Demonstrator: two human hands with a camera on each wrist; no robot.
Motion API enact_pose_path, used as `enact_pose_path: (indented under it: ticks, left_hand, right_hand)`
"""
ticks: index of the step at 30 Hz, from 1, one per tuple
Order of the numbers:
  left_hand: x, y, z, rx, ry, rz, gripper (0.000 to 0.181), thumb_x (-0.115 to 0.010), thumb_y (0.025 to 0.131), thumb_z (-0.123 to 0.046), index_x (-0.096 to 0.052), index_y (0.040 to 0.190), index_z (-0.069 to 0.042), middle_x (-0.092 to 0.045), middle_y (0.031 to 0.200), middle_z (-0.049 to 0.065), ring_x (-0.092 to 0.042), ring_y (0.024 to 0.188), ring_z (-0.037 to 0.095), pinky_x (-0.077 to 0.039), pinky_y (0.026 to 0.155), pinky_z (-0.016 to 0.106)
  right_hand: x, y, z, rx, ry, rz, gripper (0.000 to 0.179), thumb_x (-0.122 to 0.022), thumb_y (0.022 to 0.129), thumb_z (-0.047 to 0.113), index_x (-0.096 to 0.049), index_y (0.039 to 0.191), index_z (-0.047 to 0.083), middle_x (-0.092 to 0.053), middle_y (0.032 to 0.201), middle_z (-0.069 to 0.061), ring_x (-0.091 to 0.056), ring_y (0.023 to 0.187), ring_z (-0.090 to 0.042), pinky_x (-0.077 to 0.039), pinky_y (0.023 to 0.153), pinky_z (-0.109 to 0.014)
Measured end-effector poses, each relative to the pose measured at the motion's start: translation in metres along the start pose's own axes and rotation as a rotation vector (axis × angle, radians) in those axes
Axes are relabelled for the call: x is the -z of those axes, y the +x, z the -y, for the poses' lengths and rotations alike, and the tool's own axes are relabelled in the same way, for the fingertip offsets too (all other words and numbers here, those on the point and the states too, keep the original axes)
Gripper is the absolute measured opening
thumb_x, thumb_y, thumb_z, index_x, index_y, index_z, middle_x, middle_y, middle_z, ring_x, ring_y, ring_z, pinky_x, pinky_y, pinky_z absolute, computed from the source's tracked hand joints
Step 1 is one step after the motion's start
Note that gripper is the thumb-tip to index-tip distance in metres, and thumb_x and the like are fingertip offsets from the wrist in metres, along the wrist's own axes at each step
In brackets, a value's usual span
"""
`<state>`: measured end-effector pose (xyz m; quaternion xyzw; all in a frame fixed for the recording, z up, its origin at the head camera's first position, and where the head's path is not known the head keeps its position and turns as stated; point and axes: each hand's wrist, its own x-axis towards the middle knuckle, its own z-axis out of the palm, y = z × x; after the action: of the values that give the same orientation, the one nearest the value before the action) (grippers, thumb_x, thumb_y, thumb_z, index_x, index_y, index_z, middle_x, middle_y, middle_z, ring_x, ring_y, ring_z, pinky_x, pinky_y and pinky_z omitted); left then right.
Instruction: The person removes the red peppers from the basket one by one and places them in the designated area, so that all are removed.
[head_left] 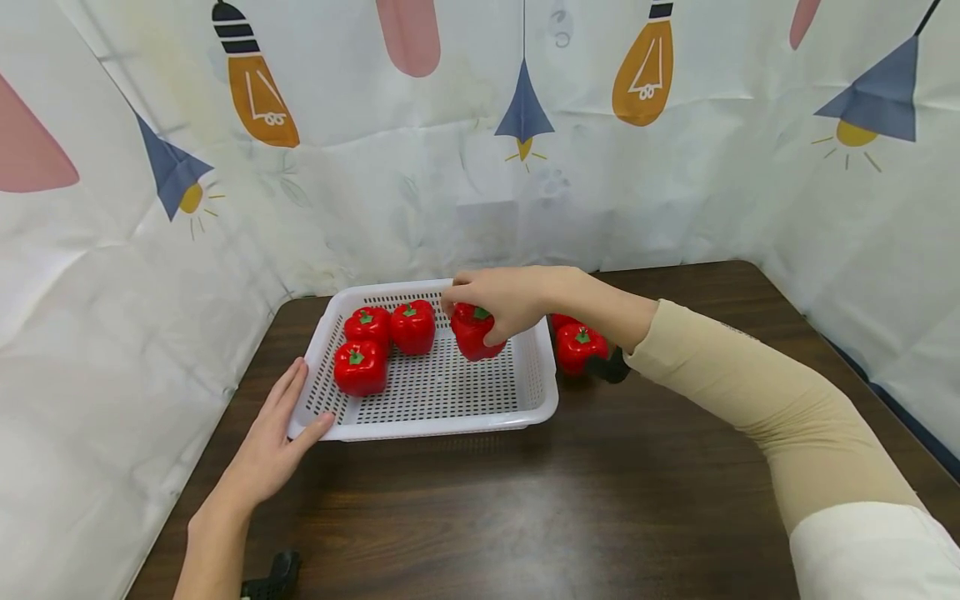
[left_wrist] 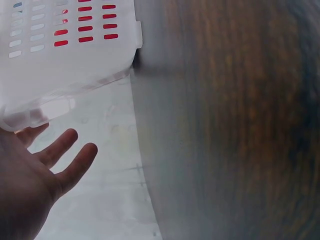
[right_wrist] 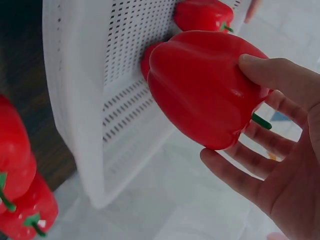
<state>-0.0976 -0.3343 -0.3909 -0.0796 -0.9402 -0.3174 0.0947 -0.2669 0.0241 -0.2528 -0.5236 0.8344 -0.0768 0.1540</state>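
Observation:
In the head view my right hand [head_left: 504, 298] holds a red bell pepper [head_left: 474, 340] over the right part of a white perforated plastic basket [head_left: 442, 427]. The right wrist view shows thumb and fingers pinching this pepper [right_wrist: 200, 90] near its green stem, above the basket's rim. Three more red bell peppers [head_left: 360, 368] sit together in the basket's left part. At the front left corner my left hand [head_left: 266, 446] touches the basket, thumb at the front rim and fingers along the left side. The left wrist view shows its fingers [left_wrist: 75, 165] spread and fairly straight.
More red bell peppers [head_left: 581, 348] lie on the dark wooden table [head_left: 525, 508] just right of the basket, partly hidden by my right arm. White sheeting [head_left: 360, 200] with printed lamps and bulbs closes in the table's back and sides.

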Motion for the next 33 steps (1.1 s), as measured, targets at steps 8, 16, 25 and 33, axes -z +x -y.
enact_pose_path:
  ticks: [8,16,25,33]
  left_hand:
    - [0.000,0.000,0.000,0.006,0.006,0.001,0.089,-0.069,0.096,-0.035,-0.019,0.165,-0.008,-0.013,0.170,0.013,-0.021,0.149,0.047,-0.030,0.106,0.076]
    - [0.000,-0.001,0.000,-0.003,-0.011,-0.001,0.088,-0.069,0.097,-0.033,-0.019,0.164,-0.007,-0.013,0.170,0.014,-0.021,0.149,0.047,-0.028,0.107,0.076]
    - [0.000,0.000,0.000,-0.001,-0.008,0.001,0.088,-0.069,0.097,-0.034,-0.019,0.165,-0.008,-0.013,0.170,0.013,-0.021,0.149,0.046,-0.029,0.106,0.076]
    - [0.000,0.000,0.000,0.000,0.003,-0.001,0.089,-0.069,0.096,-0.034,-0.019,0.164,-0.008,-0.013,0.170,0.014,-0.021,0.149,0.047,-0.031,0.105,0.076]
  right_hand:
    - [0.007,-0.022,-0.013,-0.029,0.010,-0.066,0.064,-0.088,0.078,0.019,-0.053,0.131,0.019,-0.051,0.129,0.002,-0.051,0.117,-0.017,-0.057,0.082,-0.029]
    - [0.014,-0.044,-0.028,-0.065,0.012,-0.107,0.062,-0.086,0.079,0.017,-0.053,0.132,0.018,-0.051,0.129,-0.001,-0.052,0.117,-0.019,-0.058,0.084,-0.033]
    - [0.019,-0.070,-0.047,-0.102,0.038,-0.164,0.059,-0.083,0.080,0.010,-0.053,0.131,0.013,-0.050,0.130,-0.004,-0.052,0.118,-0.022,-0.057,0.088,-0.036]
    - [0.019,-0.093,-0.064,-0.142,0.032,-0.202,0.056,-0.081,0.081,0.008,-0.054,0.130,0.011,-0.051,0.129,-0.006,-0.053,0.114,-0.023,-0.055,0.091,-0.039]
